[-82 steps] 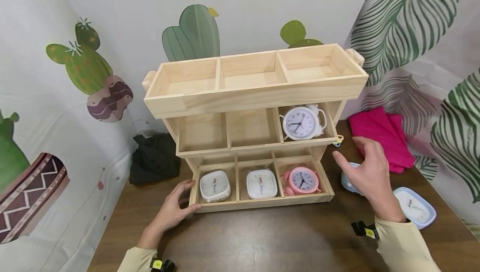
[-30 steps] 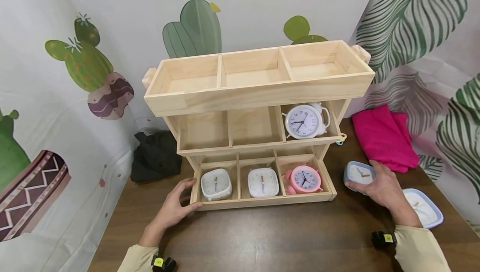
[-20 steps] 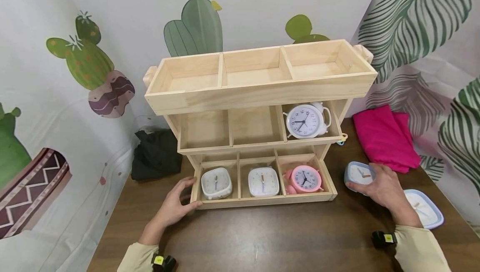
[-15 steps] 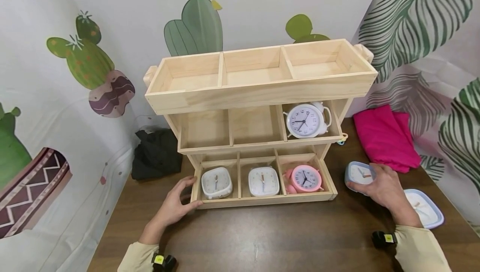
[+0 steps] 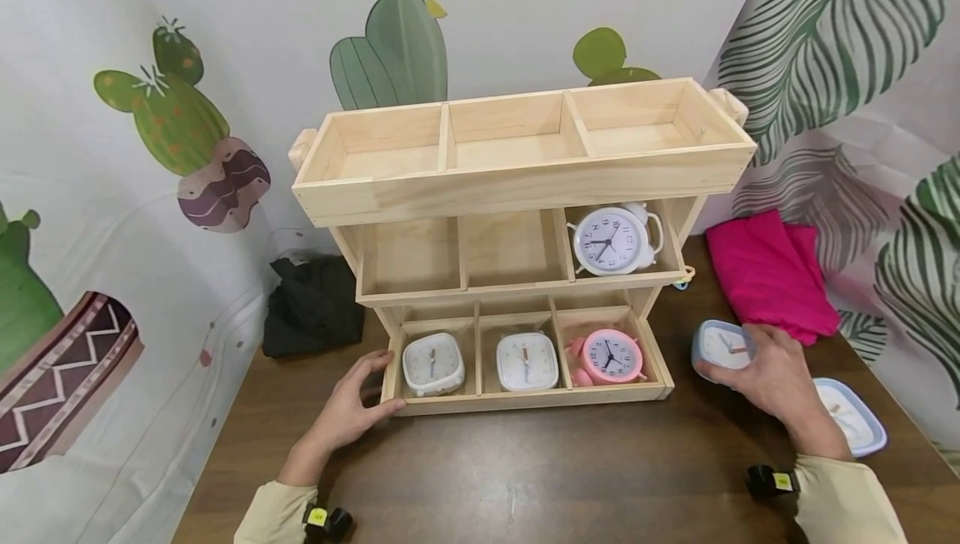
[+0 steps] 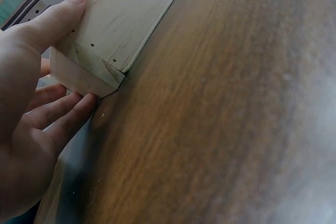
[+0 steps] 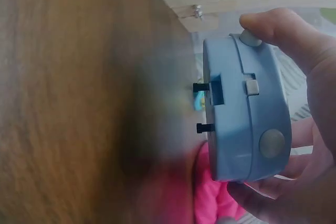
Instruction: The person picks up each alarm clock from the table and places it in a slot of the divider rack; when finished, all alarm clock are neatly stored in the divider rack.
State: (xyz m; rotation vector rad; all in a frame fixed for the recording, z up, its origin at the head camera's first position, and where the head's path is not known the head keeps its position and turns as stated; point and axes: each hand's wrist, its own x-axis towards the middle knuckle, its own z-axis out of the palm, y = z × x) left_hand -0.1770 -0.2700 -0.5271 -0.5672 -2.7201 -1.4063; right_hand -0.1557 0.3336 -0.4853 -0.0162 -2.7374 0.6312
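The right hand is curled round a small blue clock, thumb on one edge and fingers on the other, a grip that suits carrying it clear of the brown table; whether it is already lifted I cannot tell. Just beyond the wrist, on the outer side, a second blue clock lies flat on the table.

The left hand has its thumb over the top edge and its fingers along the side of the near corner of the wooden rack, holding it, seemingly to steady the rack.

Beyond that hand, the bottom tier holds two white square clocks and a pink round clock, each in its own compartment. On the middle tier a white round clock fills the compartment nearest the right hand. A pink cloth lies past the right hand, a dark cloth past the left.

Only the right wrist view shows the blue clock's back: a switch, knobs and a button under the thumb. Only the left wrist view shows how the thumb and fingers bracket the rack's corner. The head view alone gives the tiers and the clock faces.
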